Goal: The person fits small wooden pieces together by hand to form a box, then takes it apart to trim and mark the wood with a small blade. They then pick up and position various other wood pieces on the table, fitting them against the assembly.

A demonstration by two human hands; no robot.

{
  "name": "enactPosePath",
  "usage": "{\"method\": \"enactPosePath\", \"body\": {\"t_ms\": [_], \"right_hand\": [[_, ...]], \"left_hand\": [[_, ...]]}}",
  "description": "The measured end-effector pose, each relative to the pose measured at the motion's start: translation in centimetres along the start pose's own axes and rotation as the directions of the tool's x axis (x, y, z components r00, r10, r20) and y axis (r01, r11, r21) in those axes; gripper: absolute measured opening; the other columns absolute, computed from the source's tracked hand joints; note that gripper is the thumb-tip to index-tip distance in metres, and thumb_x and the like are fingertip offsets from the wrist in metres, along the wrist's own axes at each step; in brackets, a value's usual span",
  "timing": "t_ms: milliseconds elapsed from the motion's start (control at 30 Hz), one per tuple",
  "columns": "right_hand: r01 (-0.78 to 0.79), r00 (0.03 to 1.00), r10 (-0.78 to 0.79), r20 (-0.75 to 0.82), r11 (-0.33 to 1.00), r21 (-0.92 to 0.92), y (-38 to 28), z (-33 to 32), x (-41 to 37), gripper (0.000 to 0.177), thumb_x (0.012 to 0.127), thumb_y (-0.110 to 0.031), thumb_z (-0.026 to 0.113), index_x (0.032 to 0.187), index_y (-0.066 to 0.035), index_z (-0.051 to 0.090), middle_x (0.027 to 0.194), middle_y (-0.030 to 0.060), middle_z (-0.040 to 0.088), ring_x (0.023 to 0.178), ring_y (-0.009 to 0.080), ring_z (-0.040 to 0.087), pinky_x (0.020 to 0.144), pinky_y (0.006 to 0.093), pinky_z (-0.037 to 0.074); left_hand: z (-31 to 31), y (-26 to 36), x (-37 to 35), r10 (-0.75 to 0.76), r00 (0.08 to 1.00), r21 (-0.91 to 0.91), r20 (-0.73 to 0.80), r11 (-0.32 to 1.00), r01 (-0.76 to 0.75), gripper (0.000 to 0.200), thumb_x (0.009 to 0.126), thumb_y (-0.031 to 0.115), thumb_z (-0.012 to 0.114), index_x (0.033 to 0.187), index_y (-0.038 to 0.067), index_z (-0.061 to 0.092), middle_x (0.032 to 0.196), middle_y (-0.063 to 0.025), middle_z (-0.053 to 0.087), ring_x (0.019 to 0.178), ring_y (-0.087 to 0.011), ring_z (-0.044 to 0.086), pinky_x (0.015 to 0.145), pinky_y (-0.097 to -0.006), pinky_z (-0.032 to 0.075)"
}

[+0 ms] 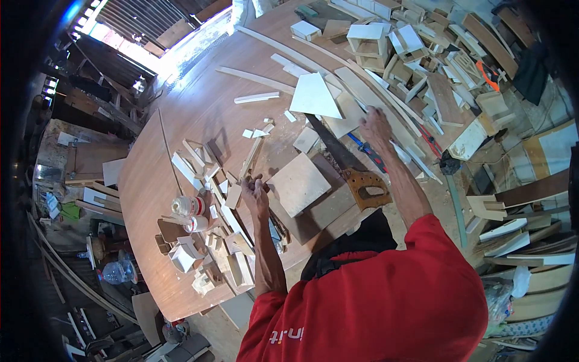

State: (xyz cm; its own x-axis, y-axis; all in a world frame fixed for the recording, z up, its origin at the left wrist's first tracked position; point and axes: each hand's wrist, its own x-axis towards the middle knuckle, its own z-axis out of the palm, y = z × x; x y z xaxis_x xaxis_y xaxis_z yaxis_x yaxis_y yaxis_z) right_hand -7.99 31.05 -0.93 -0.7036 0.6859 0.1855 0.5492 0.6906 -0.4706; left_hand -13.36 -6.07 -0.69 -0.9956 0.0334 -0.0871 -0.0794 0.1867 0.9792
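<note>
My left hand is over the table at the left of a square wooden block. Its fingers are bent, and whether they hold anything is too small to tell. Farther right, my right hand reaches over long wooden strips, beside a pale board; its fingertips are near a thin light piece, and contact is unclear. A handsaw with a wooden handle lies between my arms, its blade pointing away. A white trapezoid piece rests beyond the saw's tip. Near my right forearm lies a blue-and-red tool.
Two jars and many wood offcuts stand at the left of the table. Wooden scraps are heaped at the upper right, with an orange-handled tool. A person's legs show at the top.
</note>
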Motion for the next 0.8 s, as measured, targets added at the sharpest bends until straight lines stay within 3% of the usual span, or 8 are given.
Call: {"method": "enactPosePath", "body": {"t_ms": [67, 133, 167, 333, 533, 633, 700, 800], "right_hand": [[-0.068, 0.972, 0.034, 0.231, 0.988, 0.139, -1.5, 1.9, 1.1, 0.045, 0.085, -0.028, 0.06, 0.119, 0.0, 0.052, 0.112, 0.0236, 0.059, 0.104, 0.037, 0.06, 0.088, 0.0469, 0.05], [-0.074, 0.968, 0.036, 0.25, 0.987, 0.145, -3.0, 3.4, 1.6, 0.044, 0.085, -0.028, 0.059, 0.118, 0.0, 0.052, 0.11, 0.0241, 0.061, 0.103, 0.0381, 0.061, 0.088, 0.0468, 0.049], [-0.085, 0.963, 0.043, 0.265, 0.985, 0.148, -3.6, 4.0, 1.9, 0.042, 0.086, -0.029, 0.058, 0.117, 0.0, 0.053, 0.107, 0.0245, 0.063, 0.102, 0.0392, 0.062, 0.088, 0.0468, 0.049], [-0.075, 0.955, 0.022, 0.295, 0.983, 0.169, -5.7, 5.5, 2.6, 0.04, 0.087, -0.028, 0.056, 0.115, 0.0, 0.057, 0.109, 0.0201, 0.064, 0.104, 0.0365, 0.061, 0.089, 0.0474, 0.047], [0.023, 0.922, -0.148, 0.358, 0.944, 0.33, -6.5, 8.0, 2.7, 0.031, 0.083, -0.02, 0.055, 0.107, 0.0, 0.061, 0.108, 0.0248, 0.063, 0.102, 0.0399, 0.06, 0.089, 0.047, 0.046], [0.113, 0.926, -0.202, 0.318, 0.954, 0.278, -5.8, 8.4, 2.6, 0.032, 0.081, -0.018, 0.055, 0.108, -0.001, 0.06, 0.11, 0.0239, 0.061, 0.103, 0.0389, 0.058, 0.089, 0.0471, 0.047], [0.257, 0.964, -0.263, 0.031, 0.958, 0.125, -4.3, 7.2, 2.0, 0.035, 0.08, -0.018, 0.057, 0.111, -0.001, 0.056, 0.113, 0.0219, 0.057, 0.105, 0.0398, 0.054, 0.088, 0.0487, 0.047], [0.13, 0.99, -0.132, -0.045, 0.99, -0.045, -3.1, 3.2, 1.4, 0.043, 0.077, -0.02, 0.06, 0.114, 0.001, 0.051, 0.114, 0.0232, 0.052, 0.106, 0.0414, 0.052, 0.088, 0.0502, 0.048]], "left_hand": [[-0.1, 0.0, 0.1, -0.05, 0.999, -0.04, 0.013, 0.998, 0.05, 0.04, 0.095, 0.011, 0.051, 0.13, -0.006, 0.04, 0.117, -0.0164, 0.062, 0.094, -0.0189, 0.061, 0.08, -0.031, 0.051], [-0.1, 0.0, -0.4, -0.125, 0.992, -0.072, -0.012, 0.99, 0.124, 0.038, 0.095, 0.011, 0.053, 0.128, -0.005, 0.043, 0.116, -0.0149, 0.063, 0.096, -0.0187, 0.061, 0.079, -0.0306, 0.052], [-0.2, -0.8, -0.2, -0.059, 0.998, -0.093, -0.029, 0.994, 0.056, 0.041, 0.094, 0.013, 0.054, 0.128, -0.007, 0.041, 0.11, -0.0161, 0.062, 0.08, -0.017, 0.062, 0.072, -0.0298, 0.052], [-0.5, 0.4, -1.7, -0.087, 0.996, -0.06, -0.004, 0.994, 0.086, 0.042, 0.094, 0.012, 0.053, 0.127, -0.011, 0.04, 0.11, -0.0181, 0.062, 0.086, -0.0206, 0.064, 0.074, -0.0317, 0.053], [-0.6, -0.7, -1.9, -0.146, 0.989, -0.13, 0.012, 0.981, 0.146, 0.041, 0.094, 0.013, 0.055, 0.126, -0.01, 0.044, 0.105, -0.0164, 0.062, 0.085, -0.0205, 0.065, 0.073, -0.0313, 0.055], [-0.6, -1.0, -1.9, -0.18, 0.984, -0.151, 0.021, 0.972, 0.181, 0.041, 0.094, 0.015, 0.056, 0.125, -0.01, 0.045, 0.105, -0.0161, 0.061, 0.087, -0.0209, 0.065, 0.073, -0.0316, 0.055], [-0.9, -2.3, -1.5, -0.163, 0.986, -0.144, 0.027, 0.976, 0.165, 0.043, 0.095, 0.017, 0.056, 0.126, -0.01, 0.045, 0.107, -0.0168, 0.06, 0.088, -0.0215, 0.065, 0.074, -0.0321, 0.056], [-0.6, -0.5, -2.2, -0.185, 0.983, -0.091, 0.013, 0.978, 0.186, 0.047, 0.093, 0.023, 0.059, 0.126, -0.009, 0.047, 0.114, -0.0185, 0.058, 0.096, -0.026, 0.064, 0.078, -0.0349, 0.055]]}}
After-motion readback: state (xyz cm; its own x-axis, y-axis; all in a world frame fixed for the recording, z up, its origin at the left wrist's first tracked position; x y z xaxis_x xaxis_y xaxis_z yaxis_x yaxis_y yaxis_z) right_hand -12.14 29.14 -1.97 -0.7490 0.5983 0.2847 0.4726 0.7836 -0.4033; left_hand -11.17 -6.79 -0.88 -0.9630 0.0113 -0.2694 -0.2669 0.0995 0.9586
